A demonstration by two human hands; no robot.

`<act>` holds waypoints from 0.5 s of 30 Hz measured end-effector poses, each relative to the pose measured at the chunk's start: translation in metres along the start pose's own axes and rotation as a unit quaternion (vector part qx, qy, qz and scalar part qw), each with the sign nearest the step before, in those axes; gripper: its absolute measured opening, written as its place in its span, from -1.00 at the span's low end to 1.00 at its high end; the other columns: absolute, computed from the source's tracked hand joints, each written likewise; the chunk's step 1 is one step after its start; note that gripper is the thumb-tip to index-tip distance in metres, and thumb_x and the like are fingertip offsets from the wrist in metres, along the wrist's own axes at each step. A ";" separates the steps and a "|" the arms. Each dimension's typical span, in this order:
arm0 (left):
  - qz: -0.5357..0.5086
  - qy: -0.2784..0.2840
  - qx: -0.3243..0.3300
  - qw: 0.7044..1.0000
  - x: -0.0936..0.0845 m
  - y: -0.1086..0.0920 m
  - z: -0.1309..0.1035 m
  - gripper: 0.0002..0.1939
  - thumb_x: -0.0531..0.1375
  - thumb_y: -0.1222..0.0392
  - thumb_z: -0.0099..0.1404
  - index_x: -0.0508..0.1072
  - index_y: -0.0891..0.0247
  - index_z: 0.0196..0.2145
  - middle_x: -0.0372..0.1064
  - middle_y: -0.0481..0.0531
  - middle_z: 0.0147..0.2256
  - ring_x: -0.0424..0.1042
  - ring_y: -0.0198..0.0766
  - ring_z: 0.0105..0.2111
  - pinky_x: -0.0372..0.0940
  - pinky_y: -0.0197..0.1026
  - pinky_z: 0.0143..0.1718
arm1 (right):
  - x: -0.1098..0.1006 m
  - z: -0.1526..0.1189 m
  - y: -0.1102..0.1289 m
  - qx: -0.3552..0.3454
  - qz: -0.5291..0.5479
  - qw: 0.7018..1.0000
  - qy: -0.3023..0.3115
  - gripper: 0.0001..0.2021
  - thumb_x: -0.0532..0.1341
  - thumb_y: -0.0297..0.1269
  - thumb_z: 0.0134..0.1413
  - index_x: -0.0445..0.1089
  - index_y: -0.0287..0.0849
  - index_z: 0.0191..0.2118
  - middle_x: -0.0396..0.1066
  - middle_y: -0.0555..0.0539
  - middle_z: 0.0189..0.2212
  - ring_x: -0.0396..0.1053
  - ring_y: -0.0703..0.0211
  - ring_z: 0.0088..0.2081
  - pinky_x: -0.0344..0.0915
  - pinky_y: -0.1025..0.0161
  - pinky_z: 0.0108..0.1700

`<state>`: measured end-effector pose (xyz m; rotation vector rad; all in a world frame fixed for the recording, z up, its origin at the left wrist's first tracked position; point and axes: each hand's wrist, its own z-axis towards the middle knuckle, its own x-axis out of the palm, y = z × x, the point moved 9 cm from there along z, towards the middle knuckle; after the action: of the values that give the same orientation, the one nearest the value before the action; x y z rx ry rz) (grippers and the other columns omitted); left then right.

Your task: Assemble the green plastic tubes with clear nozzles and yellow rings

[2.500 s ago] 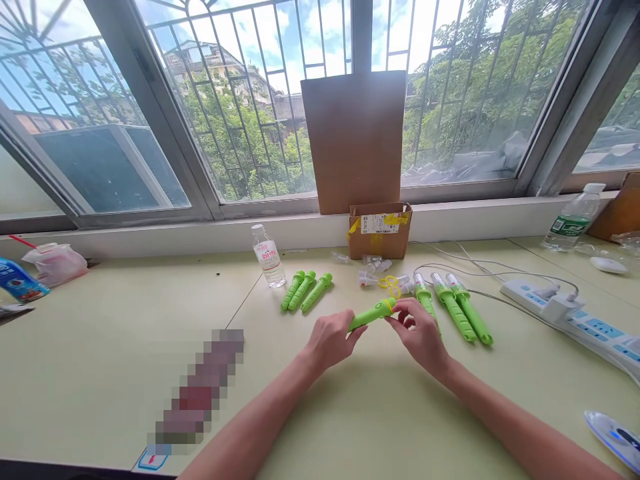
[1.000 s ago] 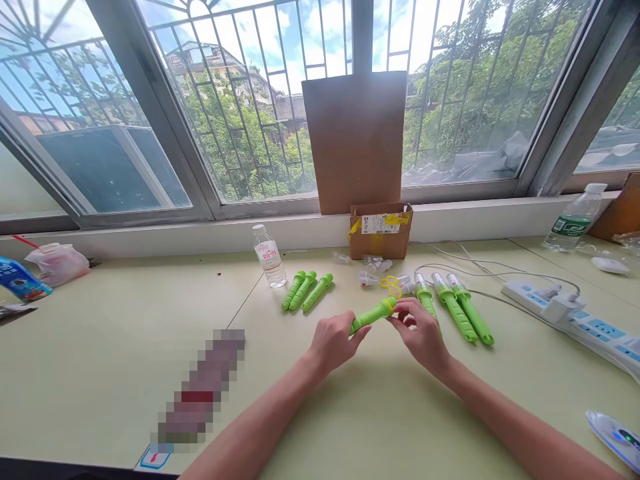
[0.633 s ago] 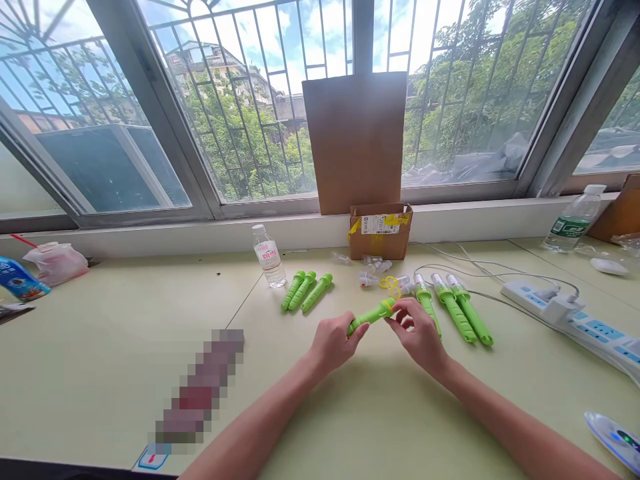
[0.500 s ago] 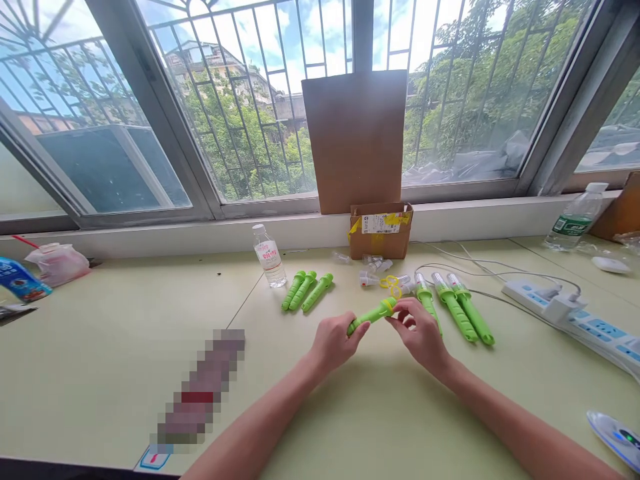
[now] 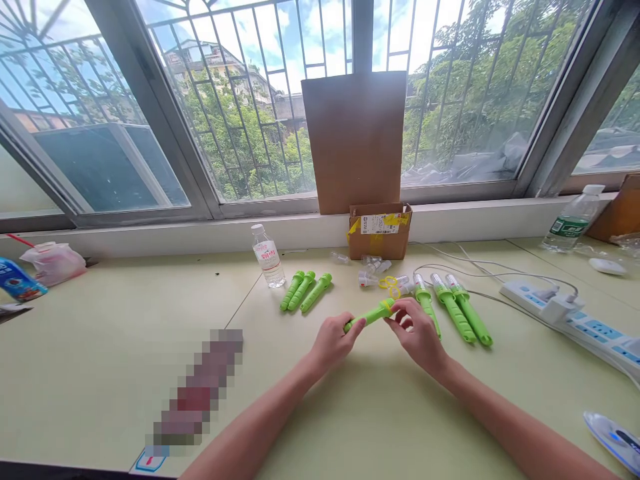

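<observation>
My left hand (image 5: pixel 334 341) is closed round the lower end of a green plastic handle (image 5: pixel 371 317), which slants up to the right above the table. At its wider upper end, near a yellow band (image 5: pixel 387 304), the thumb and fingers of my right hand (image 5: pixel 416 333) pinch the handle. Three similar green handles (image 5: pixel 316 293) lie to the left, beyond my left hand. Right of my right hand lie three more green handles with clear tips (image 5: pixel 454 310). Small yellow rings (image 5: pixel 391 283) and clear plastic pieces (image 5: pixel 370 277) lie just beyond my hands.
A water bottle (image 5: pixel 269 257) stands at the back left of the handles. Behind the clear pieces sits a cardboard box (image 5: pixel 380 243). A white power strip (image 5: pixel 575 313) with cables lies to the right, and a larger bottle (image 5: pixel 573 220) stands behind it.
Both hands keep their hold on the green handle, which has shifted very slightly left in the picture along with the whole view. Nothing else has visibly moved.
</observation>
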<state>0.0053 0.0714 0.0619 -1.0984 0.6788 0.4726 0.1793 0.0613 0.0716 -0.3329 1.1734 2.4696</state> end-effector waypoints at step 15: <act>0.215 -0.142 0.189 0.948 -0.017 -0.031 -0.013 -0.80 0.14 0.08 0.27 0.30 0.24 -0.43 0.36 -0.04 -0.54 0.32 -0.33 -0.57 0.03 -0.29 -0.55 | 0.000 -0.002 0.001 0.001 -0.006 1.000 -0.009 -0.88 0.20 -0.24 0.14 0.25 -0.13 -0.28 0.29 -0.04 -0.31 0.32 0.27 -0.48 0.34 0.29 -0.55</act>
<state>0.0107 0.0472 0.0901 -0.5023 0.7169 0.8195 0.1794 0.0594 0.0711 -0.3166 1.1636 2.4549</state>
